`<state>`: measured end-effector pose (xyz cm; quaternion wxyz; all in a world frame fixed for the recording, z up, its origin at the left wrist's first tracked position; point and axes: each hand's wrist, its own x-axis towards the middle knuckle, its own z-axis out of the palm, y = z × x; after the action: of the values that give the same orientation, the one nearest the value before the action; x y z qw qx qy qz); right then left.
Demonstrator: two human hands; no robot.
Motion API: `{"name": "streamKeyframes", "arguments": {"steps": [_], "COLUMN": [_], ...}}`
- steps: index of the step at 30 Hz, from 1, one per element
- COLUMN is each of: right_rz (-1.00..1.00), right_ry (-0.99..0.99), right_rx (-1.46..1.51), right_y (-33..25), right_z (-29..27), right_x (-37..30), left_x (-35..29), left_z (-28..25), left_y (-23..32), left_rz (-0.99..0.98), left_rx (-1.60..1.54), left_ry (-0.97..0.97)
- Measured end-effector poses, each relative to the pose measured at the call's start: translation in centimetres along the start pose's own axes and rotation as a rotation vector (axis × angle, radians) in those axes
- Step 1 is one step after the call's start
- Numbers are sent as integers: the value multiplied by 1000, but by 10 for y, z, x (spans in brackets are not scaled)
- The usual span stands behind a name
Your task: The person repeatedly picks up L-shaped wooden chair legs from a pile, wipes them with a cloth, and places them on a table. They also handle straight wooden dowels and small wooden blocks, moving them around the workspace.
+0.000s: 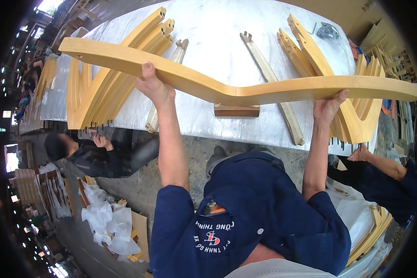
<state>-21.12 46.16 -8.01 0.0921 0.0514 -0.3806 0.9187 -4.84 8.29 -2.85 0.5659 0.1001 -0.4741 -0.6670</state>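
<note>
Both hands, left hand (154,87) and right hand (328,107), grip a long curved wooden rail (236,90) raised above the counter (217,41); not yet set down among stacked parts (111,83).

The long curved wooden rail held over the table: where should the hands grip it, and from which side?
Grip the curved rail from its near edge, one hand either side of the central dip, as the left hand and right hand do now. It is long and wavy, so wide-spaced holds likely keep it level.
</note>
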Motion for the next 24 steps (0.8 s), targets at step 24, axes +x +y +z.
{"name": "streamKeyframes", "arguments": {"steps": [24], "right_rz": [182], "right_ry": [-234], "right_rx": [-316], "right_y": [-6], "right_z": [23], "right_x": [3], "left_x": [-27], "left_z": [-31], "left_y": [89], "left_rz": [-34], "left_rx": [-149], "left_ry": [-342]}}
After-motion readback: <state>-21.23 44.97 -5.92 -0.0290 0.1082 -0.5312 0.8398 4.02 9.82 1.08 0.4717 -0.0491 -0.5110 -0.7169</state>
